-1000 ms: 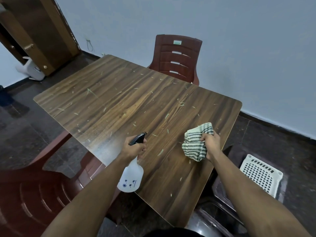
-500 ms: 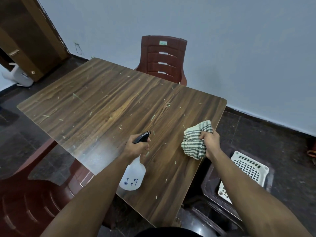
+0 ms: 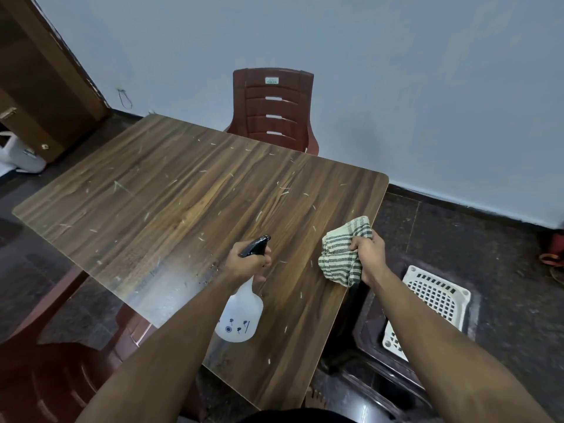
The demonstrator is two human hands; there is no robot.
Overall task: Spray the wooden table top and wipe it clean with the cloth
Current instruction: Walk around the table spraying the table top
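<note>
Clearly, with the left hand [image 3: 248, 264] gripping the spray bottle [image 3: 239, 315] over the table top [image 3: 171, 203] and the right hand [image 3: 367, 254] clutching the cloth [image 3: 340, 254], wiping might just scatter debris floorward.

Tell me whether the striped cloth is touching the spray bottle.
Apart. The head view shows bare table top between the striped cloth, gripped by the right hand, and the spray bottle, gripped by the left hand.

2 bare forearms reach into view from the bottom edge, with no sleeves, watch or rings visible on them. The left hand [image 3: 248, 264] and right hand [image 3: 370, 254] are ungloved. A strip of dark clothing [image 3: 293, 416] shows at the bottom edge.
</note>
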